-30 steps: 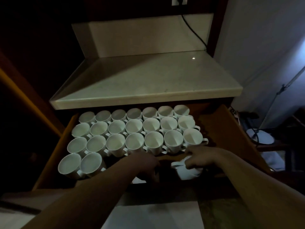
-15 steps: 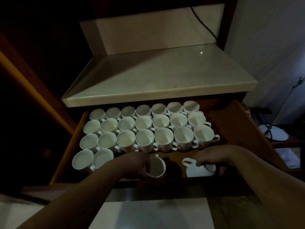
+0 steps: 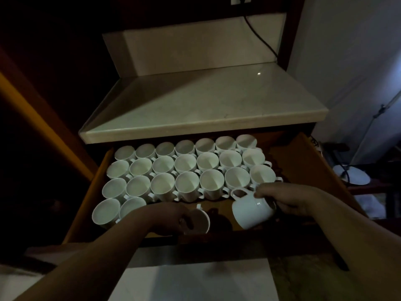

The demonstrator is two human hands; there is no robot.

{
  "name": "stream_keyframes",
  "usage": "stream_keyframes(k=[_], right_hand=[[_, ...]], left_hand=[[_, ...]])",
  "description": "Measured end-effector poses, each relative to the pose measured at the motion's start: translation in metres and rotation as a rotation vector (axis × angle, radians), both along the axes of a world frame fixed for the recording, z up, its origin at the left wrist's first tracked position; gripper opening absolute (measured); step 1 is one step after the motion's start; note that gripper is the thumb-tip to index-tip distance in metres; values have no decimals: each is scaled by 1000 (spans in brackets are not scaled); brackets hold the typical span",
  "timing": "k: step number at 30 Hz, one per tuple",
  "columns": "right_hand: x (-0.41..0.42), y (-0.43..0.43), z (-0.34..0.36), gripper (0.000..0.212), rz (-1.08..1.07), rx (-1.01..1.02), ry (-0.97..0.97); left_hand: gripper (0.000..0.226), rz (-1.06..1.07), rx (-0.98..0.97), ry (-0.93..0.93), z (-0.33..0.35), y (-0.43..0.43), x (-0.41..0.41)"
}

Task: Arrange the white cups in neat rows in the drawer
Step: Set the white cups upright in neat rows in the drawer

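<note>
Inside the pulled-out brown wooden drawer (image 3: 299, 161), under the pale stone worktop (image 3: 206, 105), we count three full rows of upright white ceramic cups (image 3: 184, 164). Each row holds seven, packed rim to rim, with handles mostly pointing right. The front row has only two seated cups (image 3: 106, 210), at its left end; beyond them the floor shows bare wood.

Left hand (image 3: 171, 218): grip curled round a tilted white cup (image 3: 199, 222), mouth turned toward us. It sits low over the front strip, just right of the seated pair. We cannot tell whether it touches the drawer floor.

Right hand (image 3: 288, 198): grip closed on the rim end of a sideways white cup (image 3: 251, 210), base pointing left and handle up. It is held clear of the floor, just in front of the third row. The light is too dim to make out exact finger placement.

Our judgement is that the bulk of the work is done. What remains is to stand both held cups upright and seat them next in the front row, handles matching. If that row also runs to seven, three places would stay open. We see no loose cups to fill them.
</note>
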State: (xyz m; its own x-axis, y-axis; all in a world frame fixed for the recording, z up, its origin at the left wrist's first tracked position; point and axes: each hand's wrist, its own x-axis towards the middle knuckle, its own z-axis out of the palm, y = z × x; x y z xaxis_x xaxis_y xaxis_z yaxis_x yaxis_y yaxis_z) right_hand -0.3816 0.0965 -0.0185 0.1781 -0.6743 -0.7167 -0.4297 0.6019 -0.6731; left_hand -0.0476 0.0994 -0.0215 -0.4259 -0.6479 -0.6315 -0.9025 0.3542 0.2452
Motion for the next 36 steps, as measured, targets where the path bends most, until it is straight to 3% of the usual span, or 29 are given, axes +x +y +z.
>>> stream_keyframes(k=[3,4,6,8,10,12,14,15,18,21,24,27,31,34,36], right_hand=[[1,2,4,35,-116,-9,-164],[1,2,6,37,-151,-18,-220],[4,-1,8,46,-208,-52,-300],[13,-4,11,53,-254,-88,-364],[23,-6,16,53,-288,-87,-431],[33,-6,25,47,-325,-73,-488],[43,-4,36,38,-369,-94,-487],[47,-3,41,35,-344,-149,-416],[52,1,62,37,-77,-465,49],[52,8,75,65,312,-625,157],[62,11,66,99,629,-693,403],[70,11,52,110,637,-740,533],[64,9,40,93,631,-732,478],[54,11,33,86,596,-635,447],[50,12,28,81,583,-567,463]], left_hand=[[23,80,-120,57,16,3,-6],[19,127,-170,137,24,5,-12],[33,295,-183,388,35,10,-27],[58,466,-61,638,42,15,-46],[70,563,155,873,44,19,-63],[65,685,273,1045,46,21,-74],[55,769,269,1118,52,19,-79],[55,795,254,1114,53,17,-79],[58,834,213,1029,51,7,-76],[55,880,207,940,49,5,-75],[58,853,176,799,45,2,-81],[63,713,6,566,40,0,-86],[74,629,184,582,41,7,-76],[54,555,138,622,28,12,-59],[33,555,-69,616,16,12,-44]])
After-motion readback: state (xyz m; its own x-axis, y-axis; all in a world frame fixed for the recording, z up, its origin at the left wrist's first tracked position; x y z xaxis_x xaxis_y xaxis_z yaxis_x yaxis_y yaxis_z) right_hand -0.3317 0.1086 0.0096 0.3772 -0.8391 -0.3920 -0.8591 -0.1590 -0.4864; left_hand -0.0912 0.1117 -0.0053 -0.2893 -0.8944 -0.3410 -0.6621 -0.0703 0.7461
